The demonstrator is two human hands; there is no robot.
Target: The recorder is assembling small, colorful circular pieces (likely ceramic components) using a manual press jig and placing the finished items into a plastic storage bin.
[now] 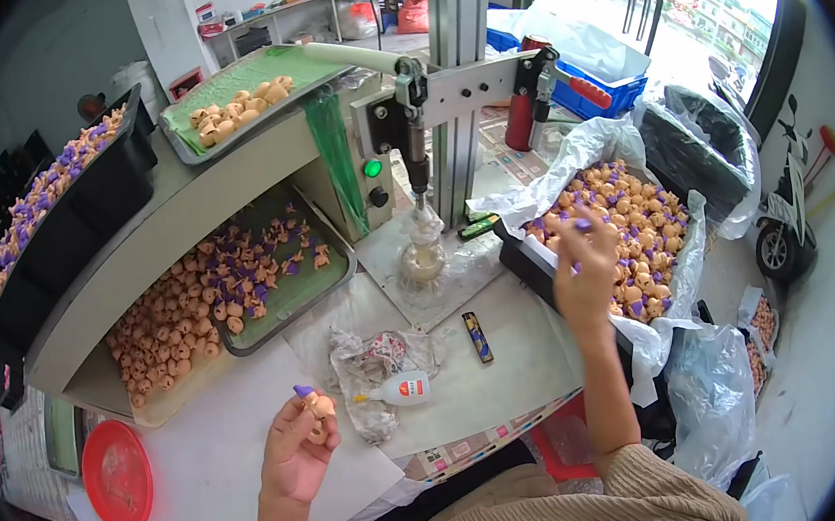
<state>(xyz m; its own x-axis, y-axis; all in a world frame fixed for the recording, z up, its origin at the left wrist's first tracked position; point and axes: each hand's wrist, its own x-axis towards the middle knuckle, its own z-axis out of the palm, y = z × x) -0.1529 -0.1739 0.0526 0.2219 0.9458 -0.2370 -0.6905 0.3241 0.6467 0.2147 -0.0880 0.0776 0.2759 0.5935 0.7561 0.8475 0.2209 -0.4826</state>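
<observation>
Pinched in the fingers of my left hand (294,455) is a small beige doll figure (322,407) with a purple tip, held above the white paper on the bench. My right hand (585,279) is over a black box (531,272) lined with white plastic and heaped with beige-and-purple doll pieces (636,229). Its fingers are blurred, with purple showing among them; whether they hold a piece is unclear. Between my hands, a small white glue bottle (406,389) lies on a crumpled cloth (354,352).
Ahead stands a lever press (416,165) with a lit green button. Under the left shelf are round beige heads (158,331) and a green tray (290,295) of purple-and-beige parts. A red plastic lid or dish (117,477) lies far left. A dark narrow packet (477,337) rests near the press.
</observation>
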